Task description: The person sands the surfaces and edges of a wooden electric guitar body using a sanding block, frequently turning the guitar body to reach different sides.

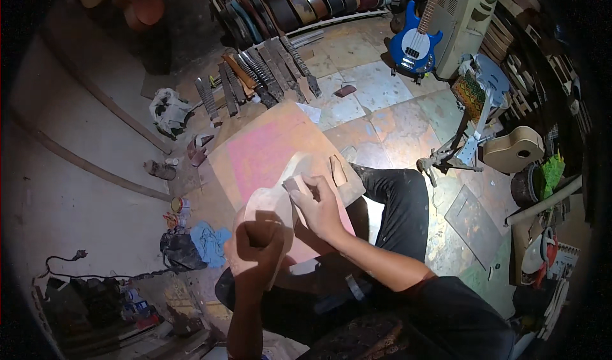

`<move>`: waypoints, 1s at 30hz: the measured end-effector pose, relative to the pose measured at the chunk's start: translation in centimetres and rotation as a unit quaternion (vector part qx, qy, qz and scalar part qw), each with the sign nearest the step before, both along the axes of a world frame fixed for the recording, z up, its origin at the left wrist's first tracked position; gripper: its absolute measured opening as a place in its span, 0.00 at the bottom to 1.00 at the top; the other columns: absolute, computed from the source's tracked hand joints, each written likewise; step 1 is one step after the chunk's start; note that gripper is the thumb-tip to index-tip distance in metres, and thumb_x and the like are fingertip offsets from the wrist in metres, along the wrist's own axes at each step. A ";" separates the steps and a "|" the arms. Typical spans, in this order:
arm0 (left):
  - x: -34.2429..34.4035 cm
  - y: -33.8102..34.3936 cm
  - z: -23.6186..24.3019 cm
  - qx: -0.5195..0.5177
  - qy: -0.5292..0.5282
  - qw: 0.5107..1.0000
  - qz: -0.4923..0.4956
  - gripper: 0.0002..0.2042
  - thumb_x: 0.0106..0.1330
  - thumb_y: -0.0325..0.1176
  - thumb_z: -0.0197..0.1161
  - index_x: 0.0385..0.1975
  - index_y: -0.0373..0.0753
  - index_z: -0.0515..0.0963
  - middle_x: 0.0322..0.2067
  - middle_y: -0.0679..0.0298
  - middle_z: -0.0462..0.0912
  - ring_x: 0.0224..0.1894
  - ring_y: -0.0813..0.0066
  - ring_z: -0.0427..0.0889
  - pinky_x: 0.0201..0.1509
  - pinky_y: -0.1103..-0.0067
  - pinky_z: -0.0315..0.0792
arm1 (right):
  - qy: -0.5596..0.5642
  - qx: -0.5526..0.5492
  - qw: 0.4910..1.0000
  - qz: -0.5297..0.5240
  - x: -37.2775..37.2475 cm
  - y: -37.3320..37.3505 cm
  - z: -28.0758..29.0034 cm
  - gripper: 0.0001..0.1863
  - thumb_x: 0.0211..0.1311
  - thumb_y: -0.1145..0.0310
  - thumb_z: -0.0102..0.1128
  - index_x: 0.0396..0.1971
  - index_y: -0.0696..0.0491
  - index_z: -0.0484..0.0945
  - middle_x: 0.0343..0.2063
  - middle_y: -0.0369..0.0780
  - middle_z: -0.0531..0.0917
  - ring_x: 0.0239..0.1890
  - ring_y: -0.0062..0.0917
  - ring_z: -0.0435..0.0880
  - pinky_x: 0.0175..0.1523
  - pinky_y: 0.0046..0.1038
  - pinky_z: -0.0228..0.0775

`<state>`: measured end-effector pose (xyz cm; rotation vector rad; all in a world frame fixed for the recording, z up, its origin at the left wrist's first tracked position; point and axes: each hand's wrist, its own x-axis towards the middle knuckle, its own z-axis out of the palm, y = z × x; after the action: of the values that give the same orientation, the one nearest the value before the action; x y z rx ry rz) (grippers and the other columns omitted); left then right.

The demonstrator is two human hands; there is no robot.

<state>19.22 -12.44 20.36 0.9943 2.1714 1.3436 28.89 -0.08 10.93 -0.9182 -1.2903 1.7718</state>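
Observation:
A small pale wooden body with a curved, waisted outline, like a ukulele body (pixel 271 202), stands tilted over a board in front of me. My left hand (pixel 255 242) grips its near end, the fingers partly in shadow. On its right side, near the waist, my right hand (pixel 317 205) presses a small folded pale piece, which looks like sandpaper (pixel 296 184), pinched between thumb and fingers. Below is the wooden board (pixel 309 130) with a pink patch, lying across my lap. A small curved wooden piece (pixel 338 170) rests on the board's right part.
Several guitar necks (pixel 260 73) lie on the floor beyond the board, with a row of guitar bodies (pixel 312 3) behind. A blue electric bass (pixel 414 44) stands at the far right, an acoustic guitar body (pixel 514 150) nearer. A blue cloth (pixel 209 244) lies left.

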 end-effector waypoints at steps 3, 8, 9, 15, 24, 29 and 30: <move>-0.3 0.3 0.8 -0.024 -0.001 0.999 0.023 0.17 0.57 0.34 0.77 0.43 0.34 0.81 0.34 0.58 0.88 0.35 0.76 0.88 0.42 0.75 0.82 | 0.067 0.043 0.997 0.001 -0.1 -1.1 3.0 0.22 0.69 0.72 0.67 0.59 0.61 0.71 0.49 0.42 0.81 0.52 0.24 0.80 0.59 0.28 0.73; -0.1 0.6 0.7 0.006 0.018 1.000 0.000 0.19 0.57 0.36 0.77 0.44 0.34 0.81 0.34 0.57 0.88 0.37 0.75 0.88 0.42 0.74 0.82 | -0.025 0.039 0.998 -0.038 -0.7 -0.3 -1.4 0.25 0.69 0.67 0.70 0.60 0.61 0.71 0.48 0.44 0.81 0.49 0.23 0.80 0.57 0.27 0.73; -0.5 0.2 0.5 -0.002 0.030 1.000 -0.003 0.19 0.57 0.36 0.77 0.44 0.34 0.81 0.34 0.57 0.88 0.37 0.75 0.88 0.42 0.73 0.82 | -0.003 0.020 1.000 -0.021 -0.8 0.0 -1.5 0.25 0.69 0.67 0.70 0.60 0.61 0.70 0.48 0.43 0.81 0.49 0.23 0.80 0.56 0.27 0.73; -1.4 0.2 0.7 -0.052 0.000 0.999 0.010 0.20 0.59 0.37 0.77 0.46 0.35 0.79 0.33 0.56 0.87 0.29 0.69 0.89 0.33 0.73 0.83 | 0.163 -0.018 0.986 0.012 -0.7 -1.1 0.9 0.24 0.71 0.69 0.67 0.61 0.60 0.69 0.47 0.42 0.81 0.52 0.20 0.78 0.55 0.25 0.73; -2.9 -2.4 -1.6 0.007 0.121 0.992 -0.027 0.31 0.55 0.34 0.78 0.60 0.36 0.76 0.43 0.49 0.88 0.44 0.57 0.91 0.47 0.66 0.83 | -0.152 0.332 0.931 -0.006 -2.7 5.3 -5.7 0.18 0.63 0.64 0.71 0.46 0.62 0.81 0.49 0.55 0.83 0.53 0.50 0.82 0.60 0.44 0.72; -2.8 -2.6 -2.5 0.022 0.047 0.999 -0.007 0.34 0.51 0.34 0.79 0.61 0.35 0.76 0.47 0.47 0.87 0.48 0.51 0.89 0.53 0.64 0.82 | -0.192 0.239 0.951 0.029 -1.3 10.3 -7.0 0.21 0.62 0.64 0.73 0.49 0.62 0.80 0.48 0.54 0.83 0.54 0.50 0.82 0.60 0.43 0.73; -2.7 -2.3 -2.2 0.021 0.059 0.998 -0.020 0.34 0.50 0.33 0.79 0.60 0.35 0.77 0.47 0.47 0.87 0.48 0.51 0.89 0.53 0.64 0.82 | -0.198 0.172 0.965 0.019 -1.1 11.6 -7.2 0.21 0.62 0.63 0.73 0.49 0.62 0.80 0.47 0.54 0.83 0.53 0.49 0.82 0.59 0.43 0.73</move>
<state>16.53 -14.76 18.14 1.1532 2.2051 1.3477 27.83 11.49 3.68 -1.0797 -1.8120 1.3656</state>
